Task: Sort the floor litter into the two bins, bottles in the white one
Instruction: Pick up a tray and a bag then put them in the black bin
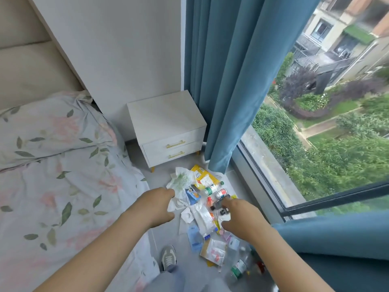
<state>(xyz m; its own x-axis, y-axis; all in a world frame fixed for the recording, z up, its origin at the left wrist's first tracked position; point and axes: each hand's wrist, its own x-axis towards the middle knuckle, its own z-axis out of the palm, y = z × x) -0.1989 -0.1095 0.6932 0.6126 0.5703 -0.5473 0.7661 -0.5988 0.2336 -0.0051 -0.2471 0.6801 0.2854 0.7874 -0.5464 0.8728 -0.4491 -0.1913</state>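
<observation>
Head view: looking down at a grey floor (166, 237) strip between a bed (63, 197) and a window (315, 154). The litter pile runs from the foot of a white nightstand (168, 127) back toward the person's shoe (168, 257).

Far end of pile: a yellow packet (203, 175), with a white plastic bag (181, 182) printed in green just left of it. Slightly nearer, a green-label bottle (210, 188) lies on its side, green cap toward the window. A red-label bottle (221, 193) lies just beside it. A blue carton (192, 196) sits against the bag.

Mid-pile: a small dark bottle (217, 204) and crumpled white wrappers (202, 218).

Near end: a blue pouch (194, 239) and a clear packet (214, 251) with red print. A second clear bottle (239, 268) with a green label lies by the lower curtain hem.

Left hand (156, 205): stretched out over the near edge of the white plastic bag, back of hand up, fingers bent downward. Fingertips are hidden, so I cannot tell whether it grips the bag.

Right hand (237, 216): over the middle of the pile, thumb and forefinger spread wide, nothing visibly held. The forefinger tip is by the small dark bottle; contact cannot be told.

A blue curtain (227, 81) hangs to the floor beside the nightstand. A floral pillow (52, 131) lies at the head of the bed.
</observation>
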